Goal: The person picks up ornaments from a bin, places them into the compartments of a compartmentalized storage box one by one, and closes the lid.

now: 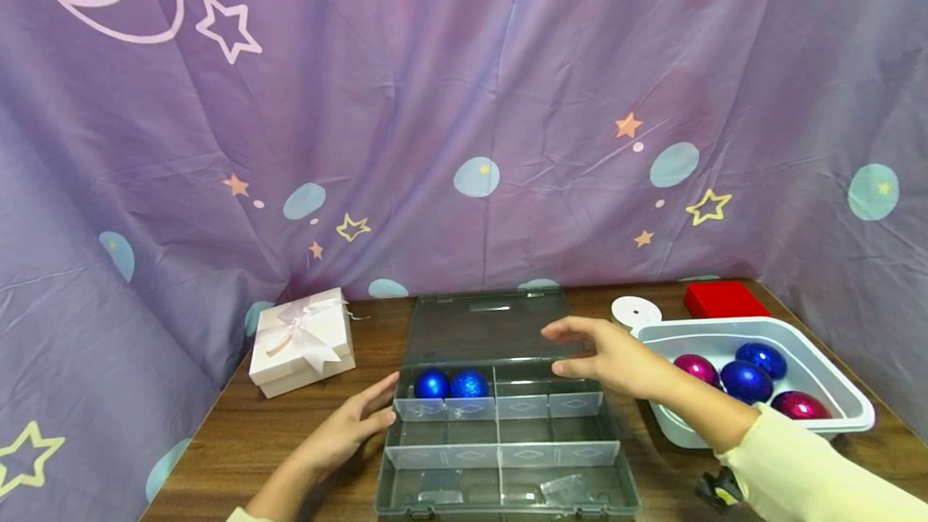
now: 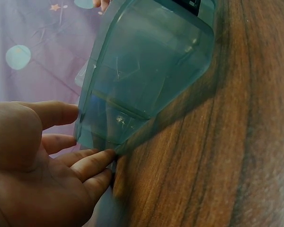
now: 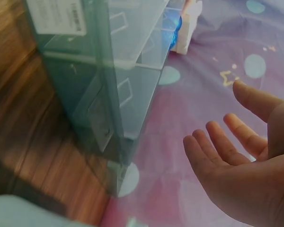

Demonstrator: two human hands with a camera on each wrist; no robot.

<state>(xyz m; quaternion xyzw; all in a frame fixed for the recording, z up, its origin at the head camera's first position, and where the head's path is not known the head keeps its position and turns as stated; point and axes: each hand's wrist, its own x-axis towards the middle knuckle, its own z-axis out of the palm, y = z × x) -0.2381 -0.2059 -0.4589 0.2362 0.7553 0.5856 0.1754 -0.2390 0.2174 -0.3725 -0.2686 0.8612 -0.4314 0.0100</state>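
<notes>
A grey see-through divided box (image 1: 507,498) lies with its lid (image 1: 478,329) folded back on the table. Two blue balls (image 1: 470,384), one glittery, sit side by side in its back left compartment. My left hand (image 1: 353,429) touches the box's left side; in the left wrist view its fingertips (image 2: 100,160) meet the box wall (image 2: 146,61). Above the back right compartments hovers my right hand (image 1: 616,357), fingers spread and slightly bent. Nothing lies between its fingers in the right wrist view, where the hand (image 3: 241,156) is apart from the box (image 3: 75,71).
A white tub (image 1: 859,401) at the right holds two blue and two magenta balls. Behind it are a white ribbon spool (image 1: 635,310) and a red box (image 1: 725,299). A white gift box (image 1: 300,341) stands back left. A small black item (image 1: 719,490) lies near the right forearm.
</notes>
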